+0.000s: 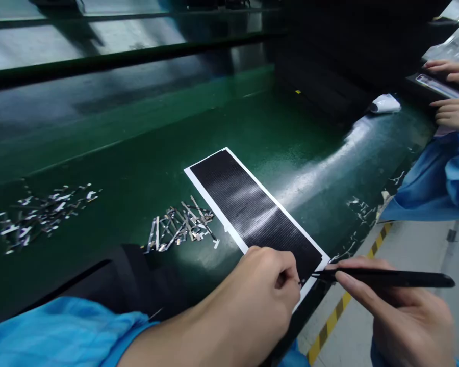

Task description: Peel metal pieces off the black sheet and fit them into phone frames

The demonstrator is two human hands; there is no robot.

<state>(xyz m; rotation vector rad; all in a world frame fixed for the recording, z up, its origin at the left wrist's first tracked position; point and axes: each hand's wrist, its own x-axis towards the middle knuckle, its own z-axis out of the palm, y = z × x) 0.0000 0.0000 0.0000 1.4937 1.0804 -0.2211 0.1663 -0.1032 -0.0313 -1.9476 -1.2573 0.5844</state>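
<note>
A black sheet of fine rows on white backing [252, 204] lies slanted on the green table [137, 173]. Over its near end is my left hand [265, 290], fingers curled together in a pinch; a tiny dark piece shows at the fingertips, too small to name. Between the thumb and fingers of my right hand [398, 306] are black tweezers [405, 278], their tips pointing left, close to my left fingertips at the sheet's near corner. Left of the sheet lies a pile of small metallic strips [181, 224].
Another scattered pile of small pieces [42, 214] is at the far left. A black object [126, 275] lies by my left forearm. At the right, another person's hands [457, 112] are near a flat device [438, 85]. A white item [386, 104] sits near the table's far right.
</note>
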